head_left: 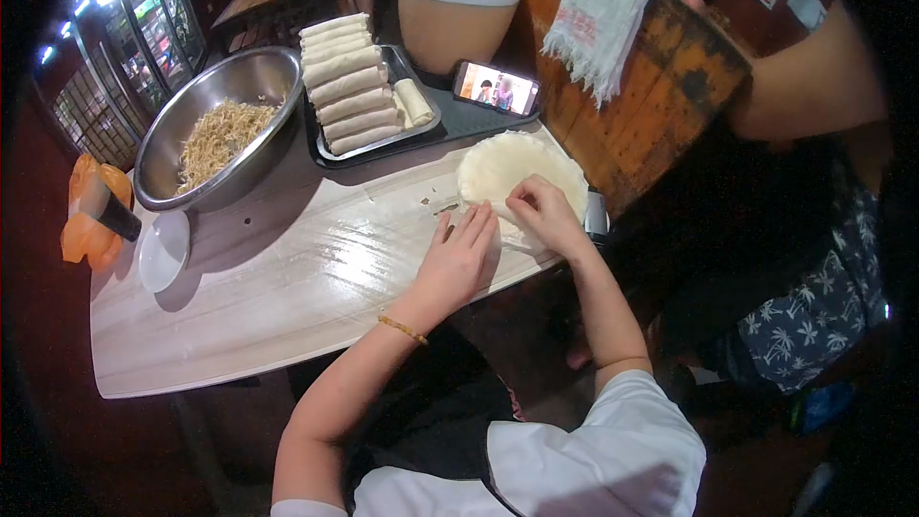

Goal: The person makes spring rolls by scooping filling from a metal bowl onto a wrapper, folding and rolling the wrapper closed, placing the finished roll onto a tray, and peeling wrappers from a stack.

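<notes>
A stack of pale, round spring roll wrappers (512,158) lies at the table's right end. My right hand (548,215) is over its near edge, thumb and fingers pinched on the edge of a wrapper. Flat beside the stack's near left edge rests my left hand (461,254), fingers stretched out, fingertips close to the right hand. Whether those fingertips touch a wrapper is hard to make out. Beyond the hands, a metal tray (431,126) holds several finished spring rolls (354,91), piled in a row.
A steel bowl (153,158) of shredded filling (225,139) stands at left, near a white dish (165,251) and an orange bag (91,230). A phone (496,88) leans by a tan cooler (455,24). Another person's arm (814,86) is at right, beside a wooden table (661,86) with a towel (598,14).
</notes>
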The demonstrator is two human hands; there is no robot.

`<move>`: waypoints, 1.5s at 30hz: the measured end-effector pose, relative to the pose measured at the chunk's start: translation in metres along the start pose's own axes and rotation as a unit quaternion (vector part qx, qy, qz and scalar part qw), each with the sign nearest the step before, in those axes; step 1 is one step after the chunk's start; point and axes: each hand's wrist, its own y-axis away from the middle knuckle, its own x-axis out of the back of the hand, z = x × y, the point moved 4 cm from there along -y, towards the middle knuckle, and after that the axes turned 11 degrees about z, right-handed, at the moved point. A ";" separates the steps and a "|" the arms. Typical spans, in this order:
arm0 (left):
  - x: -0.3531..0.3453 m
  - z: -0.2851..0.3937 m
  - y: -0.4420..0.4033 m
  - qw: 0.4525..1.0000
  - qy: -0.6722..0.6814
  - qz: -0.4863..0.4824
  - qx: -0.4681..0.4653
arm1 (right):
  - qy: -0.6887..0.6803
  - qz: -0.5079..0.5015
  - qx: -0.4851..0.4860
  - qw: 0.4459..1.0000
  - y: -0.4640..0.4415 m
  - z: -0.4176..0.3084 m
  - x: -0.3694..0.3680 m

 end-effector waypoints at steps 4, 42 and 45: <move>-0.003 0.003 0.002 1.000 0.015 -0.005 0.005 | -0.025 -0.029 -0.025 0.999 0.003 0.002 0.006; -0.014 0.009 0.005 0.999 0.001 -0.029 -0.014 | 0.385 0.247 0.109 0.882 -0.222 -0.109 0.146; -0.015 0.008 0.006 1.000 0.010 -0.024 -0.015 | 0.403 0.265 0.098 0.870 -0.237 -0.108 0.159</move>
